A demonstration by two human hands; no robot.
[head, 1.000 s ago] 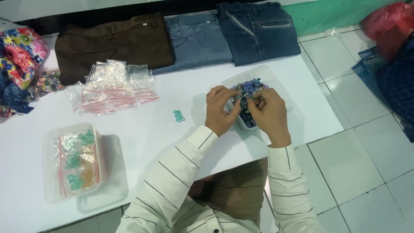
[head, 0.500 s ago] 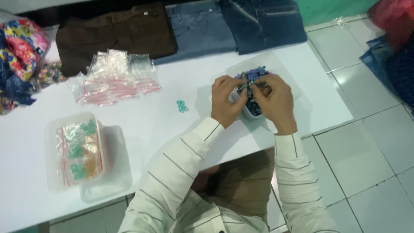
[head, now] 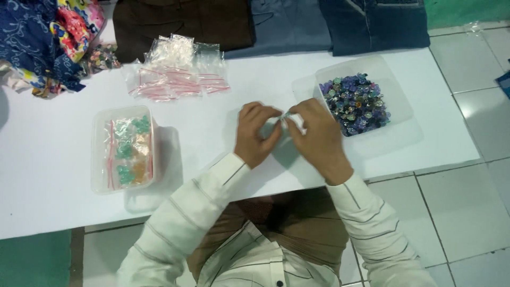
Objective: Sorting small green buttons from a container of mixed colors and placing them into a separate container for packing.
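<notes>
Clear plastic, thin and crinkled: a small bag [head: 283,126] is pinched between both hands over the white bench [head: 64,196]. Head view only. Left hand [head: 256,133] is closed on the bag's near edge; right hand [head: 317,139] is clenched on the opposite edge, fingertips [head: 291,114] meeting at the top. Bag contents cannot be made out. Judged very light, limp and somewhat slippery; best held at the top strip with fingertips, not the body. Just right of the right grip, a clear tub [head: 396,93] of blue-purple beads [head: 355,103] is noted. Well left of the left grip, a tub of filled bags [head: 124,149]; beyond it, a pile of empty bags [head: 178,72].
</notes>
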